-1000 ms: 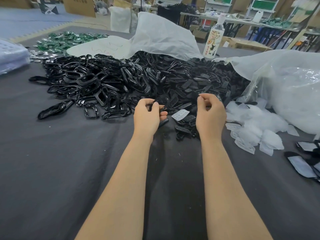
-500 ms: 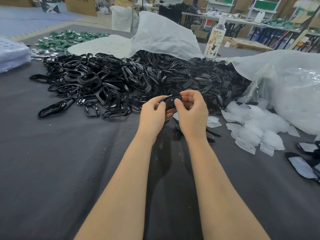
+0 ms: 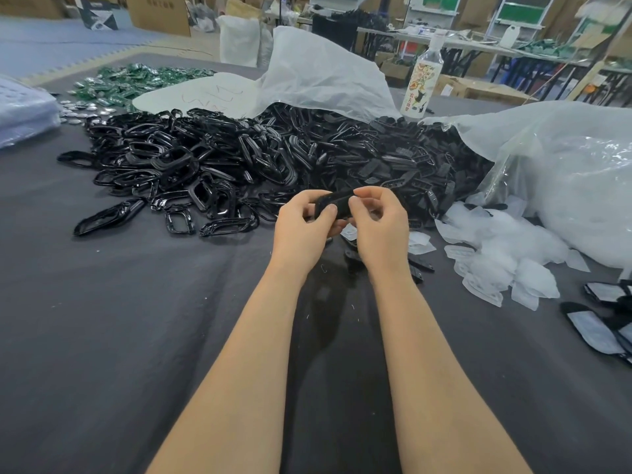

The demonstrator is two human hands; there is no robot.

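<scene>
A small black plastic part [image 3: 337, 203] is held up between both hands over the dark cloth-covered table [image 3: 136, 319]. My left hand [image 3: 302, 230] grips its left end with thumb on top and fingers curled underneath. My right hand [image 3: 379, 227] pinches its right end with thumb and forefinger. Behind the hands spreads a big heap of black plastic frames and flat pieces [image 3: 273, 159]. Part of the held piece is hidden by my fingers.
Several small clear plastic bags [image 3: 496, 261] lie to the right, by a large clear sack [image 3: 564, 172]. Bagged black parts [image 3: 602, 323] sit at the right edge. A bottle [image 3: 422, 83] stands behind the heap. Green circuit boards [image 3: 133, 82] lie far left. Loose black pieces [image 3: 417, 266] lie under my right wrist.
A second ago my hands were apart over the heap's edge. They came together on one black part and now hold it slightly higher, the right hand's fingers shifted onto its right end.
</scene>
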